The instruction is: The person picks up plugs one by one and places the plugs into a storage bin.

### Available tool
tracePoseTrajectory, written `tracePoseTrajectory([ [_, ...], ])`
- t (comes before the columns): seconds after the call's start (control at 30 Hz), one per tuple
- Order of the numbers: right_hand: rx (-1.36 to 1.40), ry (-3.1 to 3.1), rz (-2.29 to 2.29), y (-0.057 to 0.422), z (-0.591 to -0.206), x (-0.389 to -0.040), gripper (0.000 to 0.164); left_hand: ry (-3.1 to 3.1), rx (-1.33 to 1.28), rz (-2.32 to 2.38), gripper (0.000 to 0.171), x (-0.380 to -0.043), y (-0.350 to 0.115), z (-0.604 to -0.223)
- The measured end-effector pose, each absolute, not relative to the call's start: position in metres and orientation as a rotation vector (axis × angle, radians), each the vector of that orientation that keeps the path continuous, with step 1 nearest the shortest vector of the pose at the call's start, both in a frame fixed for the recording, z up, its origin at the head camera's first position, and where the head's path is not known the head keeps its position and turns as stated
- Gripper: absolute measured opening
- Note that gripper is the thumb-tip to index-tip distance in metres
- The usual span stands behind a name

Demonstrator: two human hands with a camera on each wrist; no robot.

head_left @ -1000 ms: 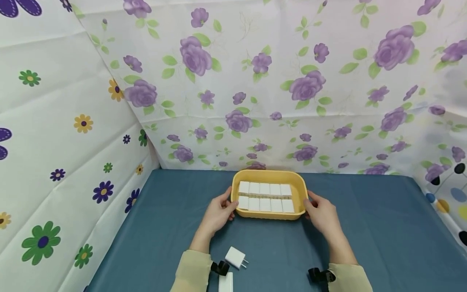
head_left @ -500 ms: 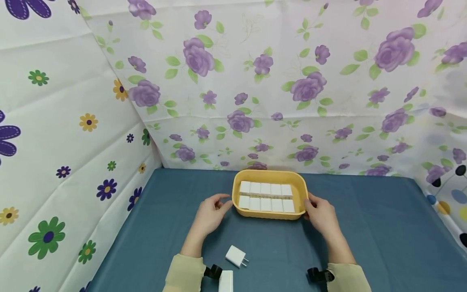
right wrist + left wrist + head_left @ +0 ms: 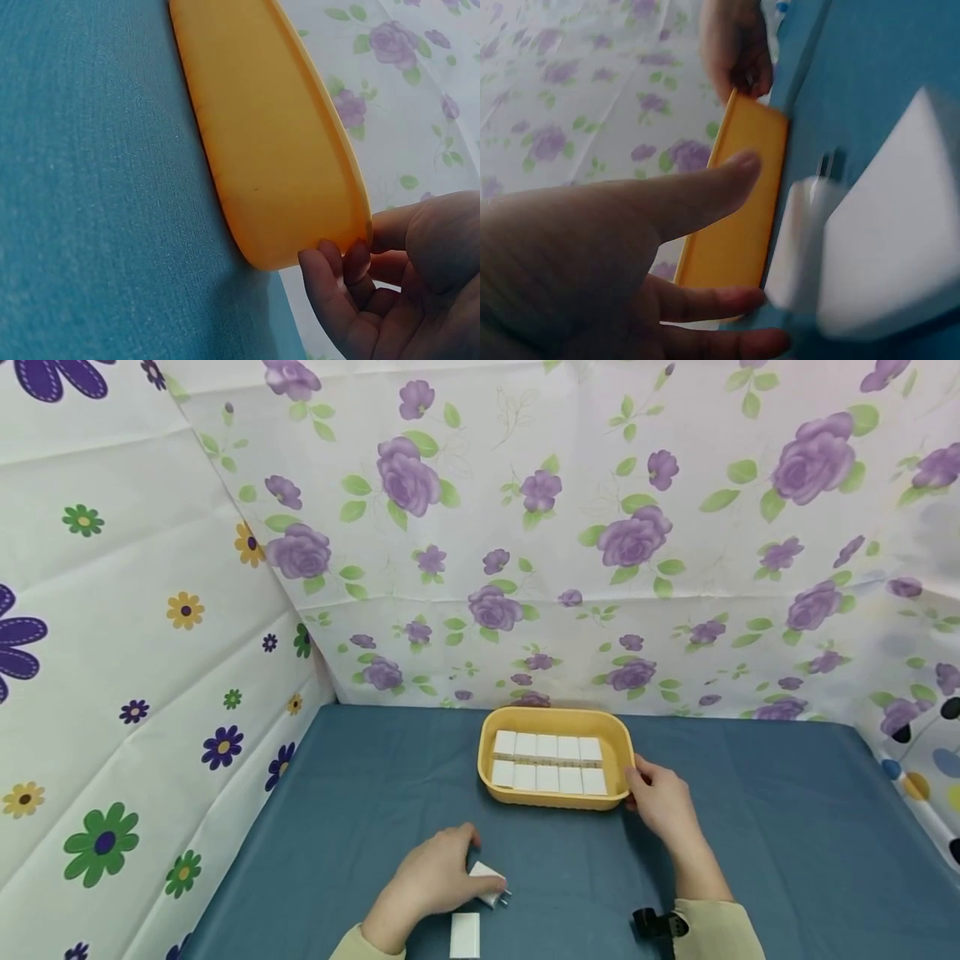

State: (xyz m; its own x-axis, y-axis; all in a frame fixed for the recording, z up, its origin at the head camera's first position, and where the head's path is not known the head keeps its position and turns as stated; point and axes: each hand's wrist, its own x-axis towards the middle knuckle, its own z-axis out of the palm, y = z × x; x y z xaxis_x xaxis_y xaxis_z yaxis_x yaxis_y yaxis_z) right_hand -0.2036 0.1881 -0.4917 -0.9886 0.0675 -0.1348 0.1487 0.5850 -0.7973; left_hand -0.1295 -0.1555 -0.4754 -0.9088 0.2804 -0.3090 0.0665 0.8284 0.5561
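My left hand (image 3: 435, 874) is just over a white plug charger (image 3: 484, 870), thumb and fingers spread and overlapping it in the head view. In the left wrist view a gap shows between thumb and fingers, and the charger (image 3: 799, 240) lies beyond the fingertips with its prongs out. A white oblong box (image 3: 465, 935) lies just below that hand. Farther back stands a yellow plastic tray (image 3: 555, 801) holding two rows of small white boxes (image 3: 547, 777). My right hand (image 3: 663, 803) grips its right end, thumb at the rim and fingers curled against the wall (image 3: 262, 150).
A blue cloth (image 3: 757, 827) covers the table. Behind the tray rises a white sheet with purple flowers (image 3: 487, 527), and another flowered sheet (image 3: 150, 660) closes off the left side. A black strap camera (image 3: 660, 925) sits on the right wrist.
My left hand has let go of the tray's left end and come down toward me to the charger. My right hand stays on the tray, which has hardly moved.
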Motion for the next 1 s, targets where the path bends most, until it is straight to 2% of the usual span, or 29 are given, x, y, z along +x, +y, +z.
tracePoseTrajectory([
  [0.2, 0.172, 2.706, -1.394, 0.188, -0.49, -0.204, 0.056, 2.643, 0.3, 0.649, 0.063, -0.122, -0.146, -0.479],
  [0.73, 0.156, 2.669, -1.443, 0.188, -0.494, -0.206, 0.056, 2.63, 0.357, 0.673, 0.041, -0.124, -0.144, -0.481],
  [1.0, 0.168, 2.659, -1.449, 0.19, -0.493, -0.204, 0.057, 2.594, 0.442, 0.874, 0.035, -0.125, -0.148, -0.474],
])
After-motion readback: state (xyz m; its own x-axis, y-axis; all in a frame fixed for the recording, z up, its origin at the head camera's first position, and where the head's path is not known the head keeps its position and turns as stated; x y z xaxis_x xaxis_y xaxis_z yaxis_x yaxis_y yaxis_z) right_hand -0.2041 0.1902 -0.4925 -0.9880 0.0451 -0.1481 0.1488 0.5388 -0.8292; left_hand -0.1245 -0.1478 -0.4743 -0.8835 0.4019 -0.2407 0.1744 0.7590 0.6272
